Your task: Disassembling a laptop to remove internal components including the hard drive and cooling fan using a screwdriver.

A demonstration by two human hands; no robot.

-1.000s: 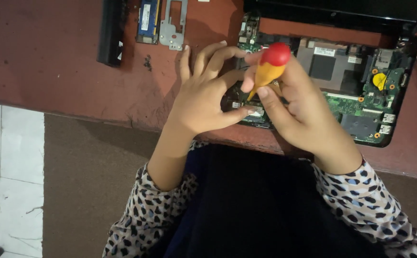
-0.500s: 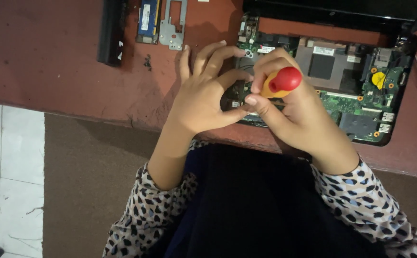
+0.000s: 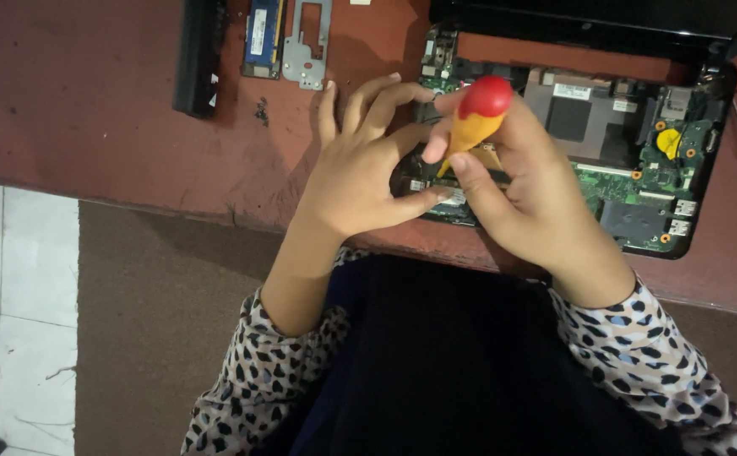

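My right hand (image 3: 537, 198) is wrapped around a screwdriver (image 3: 475, 116), fingers and thumb closed on its orange handle just below the red cap, and the tool stands tilted with the cap toward me and the shaft pointing down into the opened laptop (image 3: 639, 160). The tip itself is hidden behind my fingers, so I cannot tell just what it touches. My left hand (image 3: 360, 169) rests beside it on the near left corner of the laptop, fingers spread and curled, holding nothing; its thumb stretches to the right along the front edge of the green circuit board (image 3: 630, 181), close under the screwdriver's shaft. The board lies bare inside the black case, with a yellow round part near its right end (a coin cell, by the look of it). All of this sits on a reddish-brown table (image 3: 89, 110). Further left on the table, well apart from my hands, lie a long black bar-shaped piece (image 3: 198, 55), a small blue memory stick (image 3: 263, 34) and a grey metal bracket (image 3: 307, 42) side by side. My spotted sleeves (image 3: 258, 380) show at the bottom.
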